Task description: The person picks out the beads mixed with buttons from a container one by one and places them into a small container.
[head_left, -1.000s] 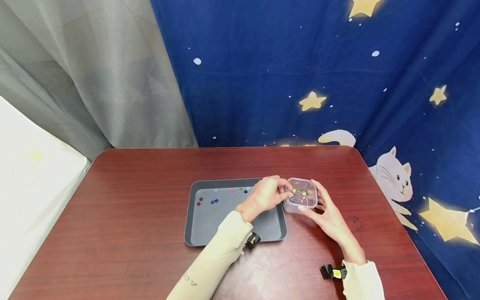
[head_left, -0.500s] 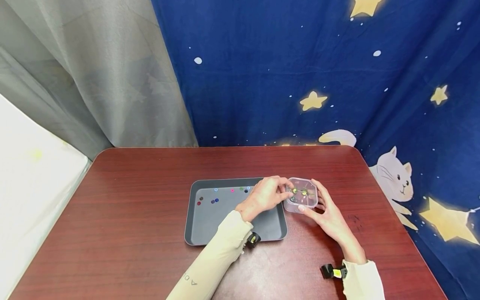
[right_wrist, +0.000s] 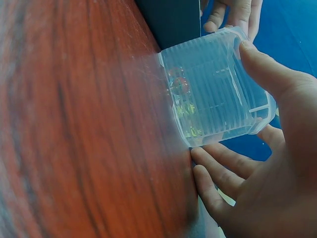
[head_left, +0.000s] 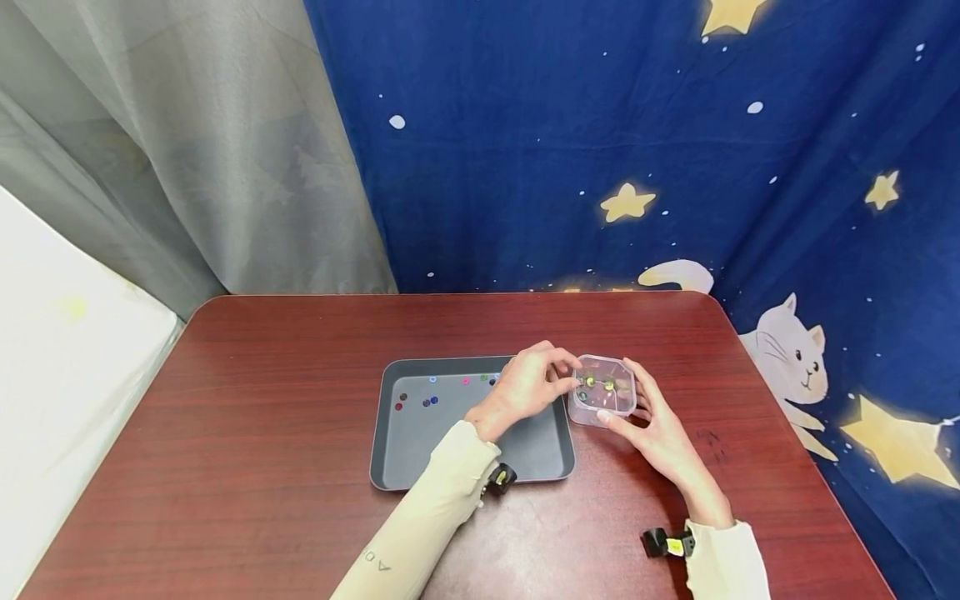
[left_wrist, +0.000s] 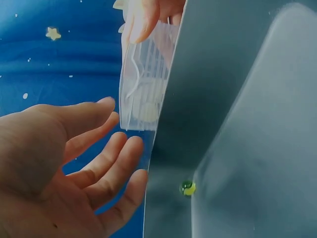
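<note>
A clear square plastic box (head_left: 598, 413) stands on the table just right of a dark grey tray (head_left: 408, 454). My right hand (head_left: 662, 435) grips the box, thumb on the near side and fingers round the right side. Inside, in the right wrist view, small round glassy pieces (right_wrist: 186, 109) in yellow-green and red lie at the bottom. My left hand (head_left: 523, 385) hovers over the tray's right end, fingertips right at the box's left rim. In the left wrist view its fingers (left_wrist: 116, 168) are loosely bent with nothing between them. A yellow-green glass marble (left_wrist: 187, 188) lies in the tray.
Several small coloured round pieces, among them a pink one (head_left: 465, 381) and a blue one (head_left: 434, 400), lie spread in the tray. The red-brown wooden table (head_left: 262, 467) runs back to a blue star-patterned curtain (head_left: 510, 167).
My left hand has drawn slightly left from over the box to its rim, and its thumb and fingertips have shifted with it. My right hand and the box stay in place.
</note>
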`<state>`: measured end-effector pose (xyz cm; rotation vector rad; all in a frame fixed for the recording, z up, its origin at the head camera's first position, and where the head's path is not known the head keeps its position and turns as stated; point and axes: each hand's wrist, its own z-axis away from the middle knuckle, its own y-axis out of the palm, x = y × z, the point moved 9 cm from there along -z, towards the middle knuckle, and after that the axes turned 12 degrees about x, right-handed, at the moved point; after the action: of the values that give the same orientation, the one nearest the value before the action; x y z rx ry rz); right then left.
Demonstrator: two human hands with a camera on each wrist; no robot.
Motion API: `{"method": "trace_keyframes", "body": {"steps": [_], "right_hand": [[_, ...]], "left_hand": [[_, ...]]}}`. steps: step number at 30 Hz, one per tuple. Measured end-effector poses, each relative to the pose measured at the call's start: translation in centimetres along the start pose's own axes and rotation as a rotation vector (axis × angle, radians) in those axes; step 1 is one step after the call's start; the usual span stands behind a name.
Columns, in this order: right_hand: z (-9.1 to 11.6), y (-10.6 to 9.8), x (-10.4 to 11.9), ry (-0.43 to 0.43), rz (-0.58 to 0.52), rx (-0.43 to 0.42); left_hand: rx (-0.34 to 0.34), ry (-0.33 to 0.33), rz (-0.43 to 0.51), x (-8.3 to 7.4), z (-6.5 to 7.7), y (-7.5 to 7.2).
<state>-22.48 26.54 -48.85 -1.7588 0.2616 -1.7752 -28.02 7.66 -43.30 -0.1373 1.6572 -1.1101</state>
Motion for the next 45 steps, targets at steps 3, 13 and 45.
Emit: {"method": "trace_keyframes", "body": {"steps": [3,13,45], "right_hand": [[0.1,0.0,0.1,0.003,-0.006,-0.001],[0.0,0.0,-0.3,0.005,-0.003,-0.003],[0.1,-0.1,0.2,-0.013,-0.021,-0.003]], "left_hand": [[-0.041,-0.016,-0.001,0.3,0.3,-0.7],[-0.107,-0.161,-0.03,2.2,1.1,-2.5],[0.059,-0.217,-0.137,3.7,1.6,-1.8]]}}
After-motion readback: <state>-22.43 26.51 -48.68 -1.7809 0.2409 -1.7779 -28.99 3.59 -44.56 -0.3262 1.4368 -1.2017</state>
